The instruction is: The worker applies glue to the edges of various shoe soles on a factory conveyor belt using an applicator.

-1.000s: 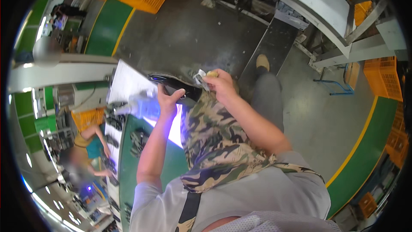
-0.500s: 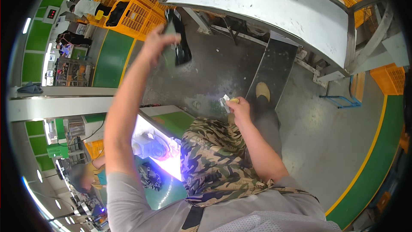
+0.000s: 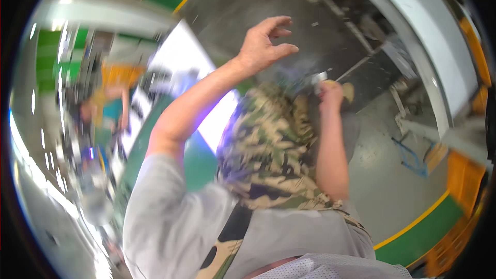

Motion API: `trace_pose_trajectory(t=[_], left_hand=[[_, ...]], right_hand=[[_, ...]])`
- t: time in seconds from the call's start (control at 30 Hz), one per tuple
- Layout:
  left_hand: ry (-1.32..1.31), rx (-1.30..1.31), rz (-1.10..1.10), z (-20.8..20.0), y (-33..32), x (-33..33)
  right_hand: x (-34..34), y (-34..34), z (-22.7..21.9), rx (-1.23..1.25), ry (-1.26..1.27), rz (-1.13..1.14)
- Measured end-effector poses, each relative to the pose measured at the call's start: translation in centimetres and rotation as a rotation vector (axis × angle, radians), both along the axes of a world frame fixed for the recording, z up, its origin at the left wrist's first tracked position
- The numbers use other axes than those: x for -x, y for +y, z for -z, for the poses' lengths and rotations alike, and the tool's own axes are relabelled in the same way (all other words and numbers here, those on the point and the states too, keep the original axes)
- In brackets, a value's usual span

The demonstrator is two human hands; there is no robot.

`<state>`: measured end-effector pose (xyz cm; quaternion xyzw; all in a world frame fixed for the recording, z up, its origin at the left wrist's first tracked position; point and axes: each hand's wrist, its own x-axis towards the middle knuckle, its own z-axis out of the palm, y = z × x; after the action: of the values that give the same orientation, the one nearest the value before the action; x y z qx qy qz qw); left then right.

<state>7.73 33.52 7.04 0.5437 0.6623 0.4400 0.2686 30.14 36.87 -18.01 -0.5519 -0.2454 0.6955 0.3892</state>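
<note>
My left hand (image 3: 266,45) is raised over the dark floor ahead of me, fingers curved and apart, nothing between them. To its right and lower, my right hand (image 3: 331,95) is closed at the tips on a small crumpled white piece (image 3: 319,76), with a yellowish bit beside it. Motion blurs that piece, so its kind cannot be told. Below my hands hangs my camouflage apron (image 3: 274,150).
A bright lit white work surface (image 3: 209,119) stands at my left, with a person (image 3: 98,111) beyond it. A pale table edge (image 3: 413,31) curves along the right. A blue-framed stool (image 3: 413,157) and orange crates (image 3: 465,181) are at the far right.
The view has swung left. My left hand, earlier at a glossy black piece near the orange crates, is now empty and nearer my right hand. The black piece is out of view.
</note>
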Motion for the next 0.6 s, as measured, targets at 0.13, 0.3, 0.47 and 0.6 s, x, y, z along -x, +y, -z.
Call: trace_pose_trajectory(t=[0.13, 0.3, 0.47, 0.6], left_hand=[[-0.364, 0.026, -0.415, 8.2, -22.6, 8.0], [-0.744, 0.213, -1.290, 17.8, -45.9, 12.6], [-1.336, 0.047, -1.372, 22.4, -52.3, 16.2], [-1.727, -0.344, -1.384, 24.7, -47.3, 20.1]], right_hand=[[0.5, -1.8, -0.1, 0.059, 0.085, -0.133], [0.8, -3.3, -0.2, 0.107, 0.026, -0.249], [3.0, -5.6, -2.1, 0.093, 0.025, -0.330], [4.4, -7.3, -4.8, 0.043, -0.051, -0.381]])
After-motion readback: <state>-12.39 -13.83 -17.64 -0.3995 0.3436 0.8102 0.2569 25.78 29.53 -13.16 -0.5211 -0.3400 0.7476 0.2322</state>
